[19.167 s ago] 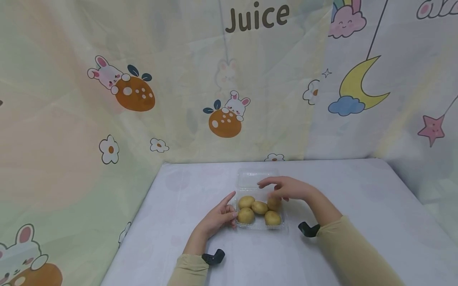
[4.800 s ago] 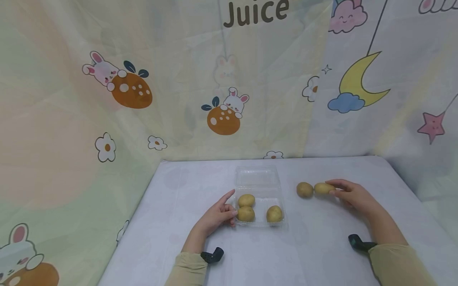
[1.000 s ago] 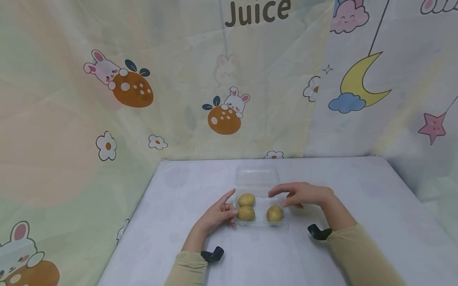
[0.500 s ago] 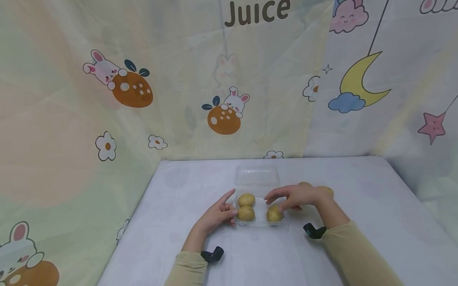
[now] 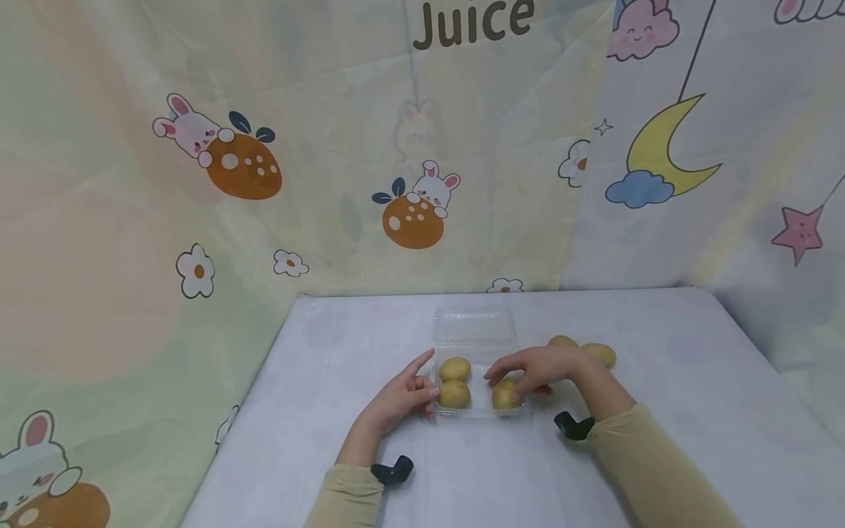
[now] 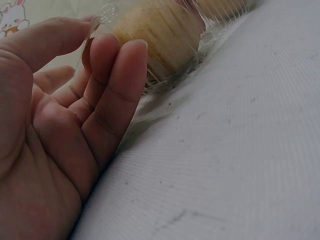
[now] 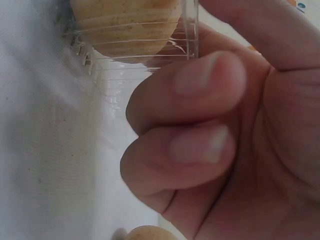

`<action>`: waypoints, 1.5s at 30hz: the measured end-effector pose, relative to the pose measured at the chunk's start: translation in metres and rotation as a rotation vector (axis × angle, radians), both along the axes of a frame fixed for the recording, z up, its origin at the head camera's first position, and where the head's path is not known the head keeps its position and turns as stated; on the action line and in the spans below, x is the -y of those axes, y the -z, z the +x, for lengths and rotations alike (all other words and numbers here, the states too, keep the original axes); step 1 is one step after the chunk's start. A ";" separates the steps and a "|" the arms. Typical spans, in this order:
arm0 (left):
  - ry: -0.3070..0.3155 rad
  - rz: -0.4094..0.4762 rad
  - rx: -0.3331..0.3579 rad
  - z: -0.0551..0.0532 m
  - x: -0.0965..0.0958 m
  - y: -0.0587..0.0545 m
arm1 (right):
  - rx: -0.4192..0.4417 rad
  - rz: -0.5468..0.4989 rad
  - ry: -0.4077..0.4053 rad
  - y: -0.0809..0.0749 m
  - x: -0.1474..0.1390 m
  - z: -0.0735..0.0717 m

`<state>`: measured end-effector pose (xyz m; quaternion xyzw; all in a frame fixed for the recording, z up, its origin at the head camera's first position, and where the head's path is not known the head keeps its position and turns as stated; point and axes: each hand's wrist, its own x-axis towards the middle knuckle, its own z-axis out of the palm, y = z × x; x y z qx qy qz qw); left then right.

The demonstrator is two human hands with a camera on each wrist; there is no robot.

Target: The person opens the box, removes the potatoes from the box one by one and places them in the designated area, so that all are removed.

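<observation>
A clear plastic clamshell container (image 5: 477, 411) lies with its lid (image 5: 474, 326) folded back. Inside it, on the left, are an upper potato (image 5: 455, 369) and a lower potato (image 5: 453, 394); a third potato (image 5: 505, 394) sits at the front right. My left hand (image 5: 394, 402) pinches the container's left wall, index finger extended along it. In the left wrist view, a potato (image 6: 160, 35) shows behind ribbed plastic. My right hand (image 5: 538, 370) reaches over the right wall, thumb and fingers around the third potato. Two curled fingers (image 7: 175, 150) stay outside that wall in the right wrist view.
Two more potatoes rest on the white tablecloth behind my right wrist: a partly hidden potato (image 5: 562, 341) and a longer potato (image 5: 599, 355). A printed curtain (image 5: 330, 147) hangs behind the table. Each wrist carries a small black camera (image 5: 392, 471).
Two potatoes from the container now lie on the table to its right. My right hand has come back, moved slightly left and closed around the front-right potato. The left hand stays put.
</observation>
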<state>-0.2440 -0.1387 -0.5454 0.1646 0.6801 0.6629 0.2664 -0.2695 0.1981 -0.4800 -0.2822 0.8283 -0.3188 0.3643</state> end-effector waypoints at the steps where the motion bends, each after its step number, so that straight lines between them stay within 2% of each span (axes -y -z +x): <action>1: 0.001 0.002 0.001 0.000 0.000 0.000 | 0.003 0.009 0.005 -0.001 0.000 0.000; 8: 0.000 0.002 0.002 0.001 -0.001 -0.001 | -0.007 0.075 0.011 -0.006 0.003 0.002; 14: -0.006 -0.002 0.002 0.001 -0.001 -0.001 | -0.009 0.071 0.022 -0.006 0.004 0.003; 28: -0.007 -0.012 0.002 0.001 0.000 0.000 | 0.010 -0.016 0.103 0.000 0.004 0.007; 35: -0.004 -0.003 0.017 0.001 0.000 -0.002 | -0.040 -0.079 0.136 0.003 -0.003 0.005; 45: -0.004 -0.011 0.011 0.001 -0.001 -0.002 | -0.103 -0.155 0.154 0.000 -0.013 0.004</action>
